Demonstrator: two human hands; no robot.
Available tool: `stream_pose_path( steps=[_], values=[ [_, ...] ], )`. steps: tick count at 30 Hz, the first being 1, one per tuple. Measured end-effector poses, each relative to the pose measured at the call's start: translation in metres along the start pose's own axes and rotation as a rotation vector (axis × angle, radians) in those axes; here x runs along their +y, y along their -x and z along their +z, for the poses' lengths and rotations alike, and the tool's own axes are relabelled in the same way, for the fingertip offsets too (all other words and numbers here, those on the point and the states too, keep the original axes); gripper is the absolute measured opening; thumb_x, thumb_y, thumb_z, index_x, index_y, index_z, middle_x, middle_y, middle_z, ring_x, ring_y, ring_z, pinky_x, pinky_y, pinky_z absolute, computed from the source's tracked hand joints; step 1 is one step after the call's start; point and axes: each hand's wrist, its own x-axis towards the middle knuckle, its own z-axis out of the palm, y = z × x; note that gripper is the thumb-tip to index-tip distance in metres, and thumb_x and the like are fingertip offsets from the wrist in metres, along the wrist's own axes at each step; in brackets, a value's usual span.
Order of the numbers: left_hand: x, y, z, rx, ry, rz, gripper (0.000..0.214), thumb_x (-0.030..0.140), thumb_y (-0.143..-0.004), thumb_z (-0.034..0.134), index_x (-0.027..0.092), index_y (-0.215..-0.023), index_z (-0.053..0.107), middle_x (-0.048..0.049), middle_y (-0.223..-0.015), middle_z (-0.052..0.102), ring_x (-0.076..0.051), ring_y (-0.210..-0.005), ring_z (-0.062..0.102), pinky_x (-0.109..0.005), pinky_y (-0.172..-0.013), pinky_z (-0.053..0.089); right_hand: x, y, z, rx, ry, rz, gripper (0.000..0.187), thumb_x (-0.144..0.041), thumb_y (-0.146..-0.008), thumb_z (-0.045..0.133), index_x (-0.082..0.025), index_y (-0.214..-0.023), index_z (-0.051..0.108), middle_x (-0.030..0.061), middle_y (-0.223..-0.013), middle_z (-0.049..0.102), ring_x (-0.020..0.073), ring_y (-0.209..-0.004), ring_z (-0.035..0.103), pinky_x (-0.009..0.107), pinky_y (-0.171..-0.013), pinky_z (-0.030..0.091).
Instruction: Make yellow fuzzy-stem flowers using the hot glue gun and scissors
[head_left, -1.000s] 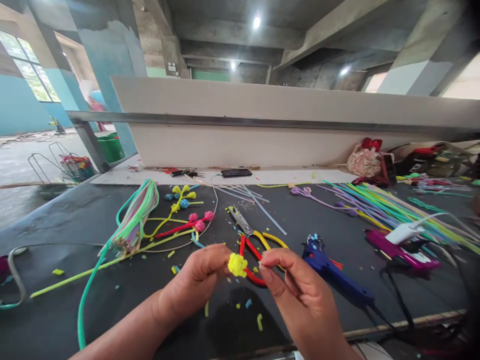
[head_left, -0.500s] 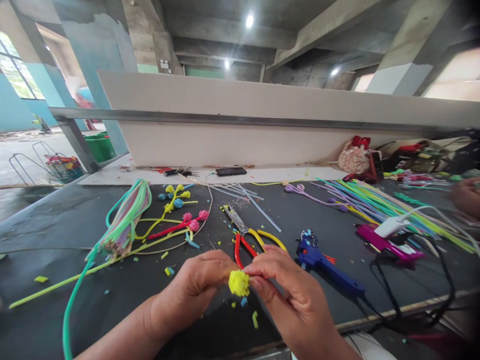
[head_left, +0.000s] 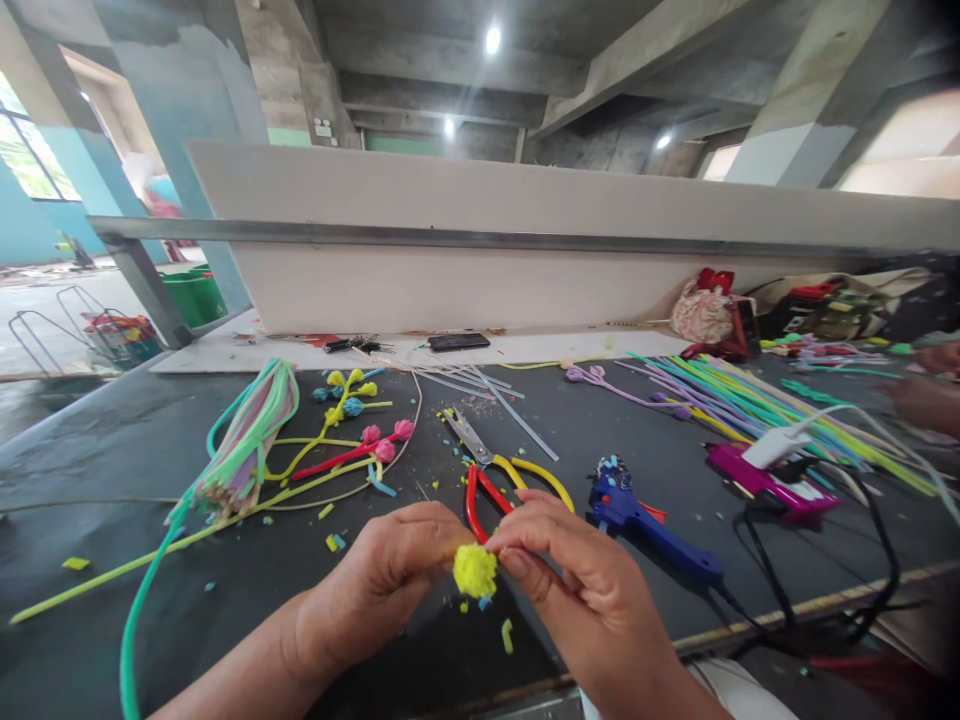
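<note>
**Both hands pinch a yellow fuzzy ball at the table's near edge**

Both hands meet over the near edge of the dark work table [head_left: 112,440]. Left hand [head_left: 390,580] is curled, its thumb and fingertips closed on the left side of the small round yellow fuzzy pipe-cleaner ball [head_left: 475,571]. Right hand [head_left: 592,590] is likewise curled, its thumb and forefinger pinched on the ball's right side. So the ball sits held between the two hands, just above the table surface near the middle of the near edge.

Just behind the hands lie red-and-yellow-handled scissors with steel blades [head_left: 495,470], blades pointing toward the far edge. Right of them, near the right hand, lies a blue plastic glue gun [head_left: 645,520] with a black cord running off the near edge. Farther right is a magenta glue gun [head_left: 757,482] with a white plug on it. A long spread of green, yellow and purple pipe-cleaner stems [head_left: 750,400] fans across the far right of the table.

On the left side lies a bundle of pastel green and pink stems [head_left: 247,440], and beside it finished stems with yellow, blue and pink ball tips [head_left: 360,420]. Small cut scraps of yellow and blue fuzz [head_left: 331,541] dot the table near the hands. A black phone [head_left: 459,342] rests on the white ledge along the far edge. Another person's hand [head_left: 926,395] shows blurred at the right edge.
</note>
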Motion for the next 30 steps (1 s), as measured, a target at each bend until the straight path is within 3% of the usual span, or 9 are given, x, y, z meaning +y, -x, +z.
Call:
stream_pose_path(
  steps=[11, 19, 25, 30],
  values=[
    [0.003, 0.0, 0.0, 0.014, -0.001, 0.016, 0.026, 0.017, -0.092, 0.04, 0.014, -0.081, 0.064, -0.0062, -0.074, 0.062, -0.012, -0.07, 0.056, -0.02, -0.066, 0.045, -0.007, -0.002, -0.005, 0.002, 0.191, -0.255, 0.02, -0.003, -0.078, 0.057, -0.02, -0.089, 0.06, -0.0024, -0.075, 0.066, 0.0104, -0.068, 0.064, 0.037, -0.096, 0.036],
    [0.006, -0.003, -0.001, -0.001, -0.059, 0.077, 0.022, 0.008, -0.088, 0.041, 0.013, -0.085, 0.063, -0.0051, -0.075, 0.063, -0.009, -0.071, 0.055, -0.016, -0.066, 0.044, -0.005, 0.001, -0.006, 0.02, 0.142, -0.132, 0.017, -0.006, -0.081, 0.054, -0.022, -0.088, 0.057, -0.0019, -0.078, 0.066, 0.0118, -0.072, 0.063, 0.037, -0.094, 0.039],
    [0.008, -0.003, -0.003, -0.071, -0.129, 0.067, 0.02, 0.01, -0.089, 0.042, 0.013, -0.085, 0.061, -0.0052, -0.076, 0.063, -0.01, -0.074, 0.055, -0.017, -0.069, 0.044, -0.007, -0.001, -0.011, -0.03, 0.22, -0.272, 0.02, -0.003, -0.077, 0.059, -0.02, -0.087, 0.06, -0.0027, -0.072, 0.066, 0.0106, -0.065, 0.062, 0.039, -0.098, 0.035],
    [0.007, -0.002, -0.004, -0.149, -0.221, 0.081, 0.023, 0.008, -0.088, 0.038, 0.015, -0.089, 0.06, -0.0055, -0.079, 0.063, -0.013, -0.076, 0.053, -0.021, -0.073, 0.043, -0.008, -0.004, -0.017, -0.064, 0.253, -0.28, 0.019, -0.006, -0.079, 0.057, -0.022, -0.089, 0.061, -0.0029, -0.07, 0.067, 0.0115, -0.065, 0.062, 0.04, -0.094, 0.038]
  ],
)
